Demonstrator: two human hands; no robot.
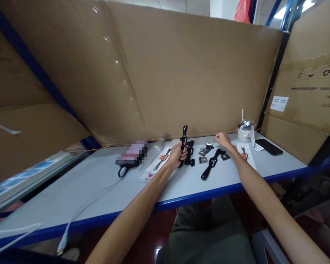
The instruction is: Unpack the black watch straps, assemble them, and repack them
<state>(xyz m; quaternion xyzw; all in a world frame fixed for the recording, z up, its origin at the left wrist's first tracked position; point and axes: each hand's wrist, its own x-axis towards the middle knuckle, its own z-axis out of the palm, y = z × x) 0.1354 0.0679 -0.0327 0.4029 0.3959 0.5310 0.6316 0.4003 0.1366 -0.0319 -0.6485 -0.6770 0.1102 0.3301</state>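
Observation:
My left hand (178,154) is closed around a black smartwatch (184,137), holding it upright with one strap end sticking up above my fingers. My right hand (222,139) rests farther right on the table with its fingers curled in a loose fist; what it pinches, if anything, is hidden. A second black watch (210,165) lies flat below that hand. Another black watch (190,151) sits right beside my left hand. Small dark square parts (202,151) lie between my two hands.
A grey table (99,183) with a blue front edge is walled by big cardboard sheets (181,69). On the table lie printed cards (157,165), a blurred pinkish pouch (132,154), a white cable (85,209), a crumpled plastic bag (245,131) and a black phone (268,146).

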